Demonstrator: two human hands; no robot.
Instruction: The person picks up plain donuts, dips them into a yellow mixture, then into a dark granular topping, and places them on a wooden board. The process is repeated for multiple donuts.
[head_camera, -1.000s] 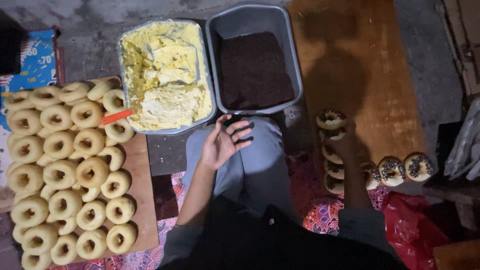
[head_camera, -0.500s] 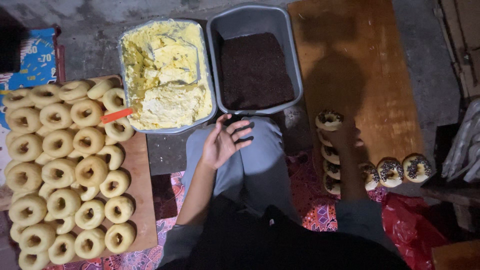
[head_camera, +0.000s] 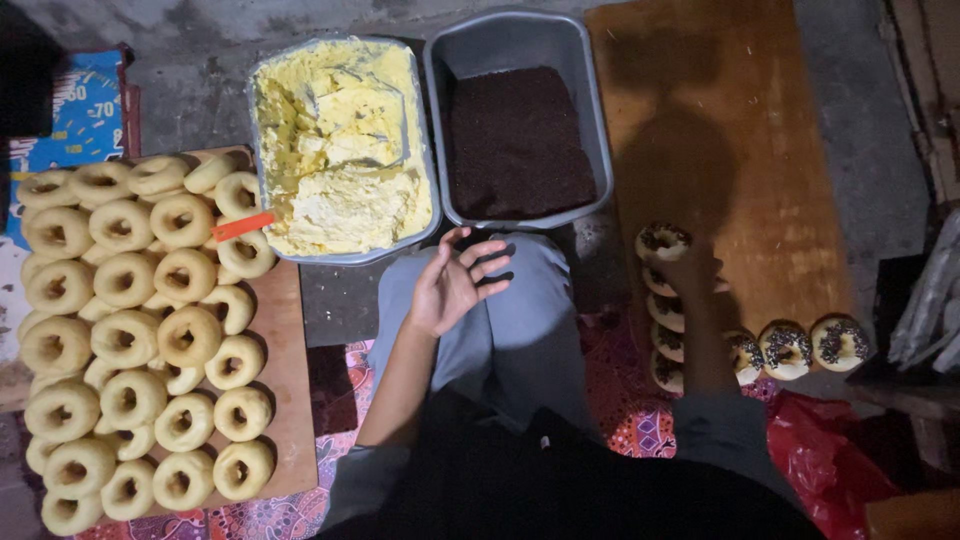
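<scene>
Left hand (head_camera: 455, 285) hovered open at frame centre, palm up, fingers spread, grasping nothing, just below the tub of yellow cream (head_camera: 340, 150). Right hand (head_camera: 690, 268), in shadow at centre right, pinched a sprinkle-coated doughnut (head_camera: 663, 240) atop a column of coated doughnuts on the wooden board (head_camera: 740, 130). Sat beside the cream: grey tub of dark sprinkles (head_camera: 518, 140). Filled the left: plain doughnuts (head_camera: 130, 330).
</scene>
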